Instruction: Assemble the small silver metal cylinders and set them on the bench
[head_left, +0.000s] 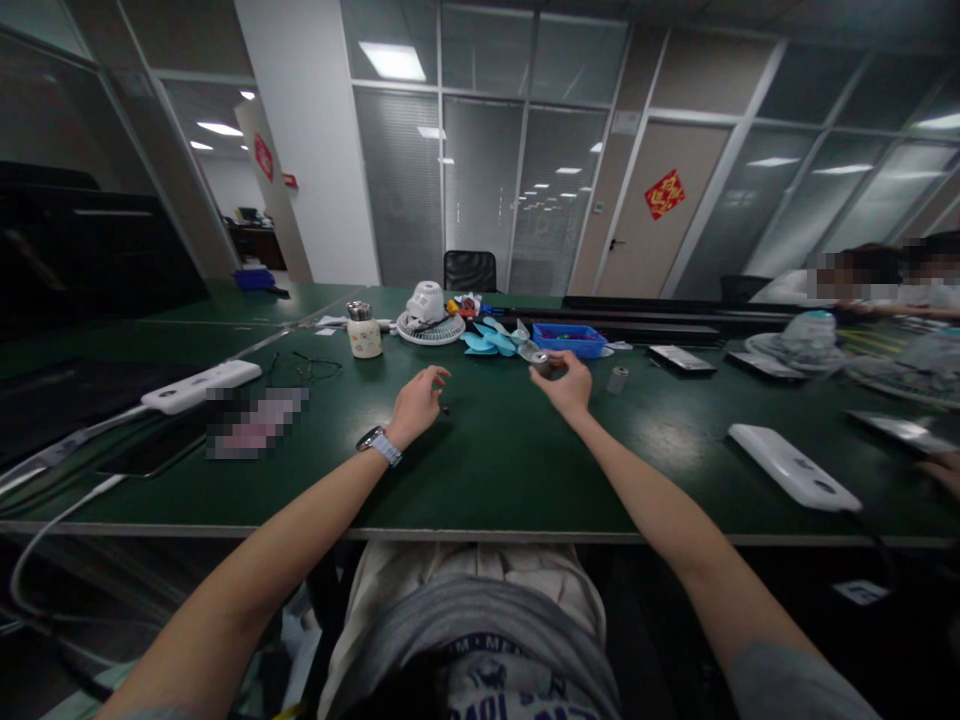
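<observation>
My right hand [568,385] is closed around a small grey metal cylinder [541,364], held above the green table by the fingertips. A similar metal cylinder [617,379] stands on the table to the right of that hand. My left hand [418,405] wears a watch [380,445] at the wrist. Its fingers are loosely bent, pointing right and apart from the other hand, with no object seen in them. Beside it shows a small dark piece [445,410]; whether it touches the hand I cannot tell. Light-blue fan blades [491,338] lie beyond both hands.
Behind stand a cream bottle [365,333], a white fan part with grille [430,327] and a blue tray [568,340] holding small parts. White power strips lie left [201,386] and right [793,467]. Glasses [315,367] rest at left. Other people sit at far right.
</observation>
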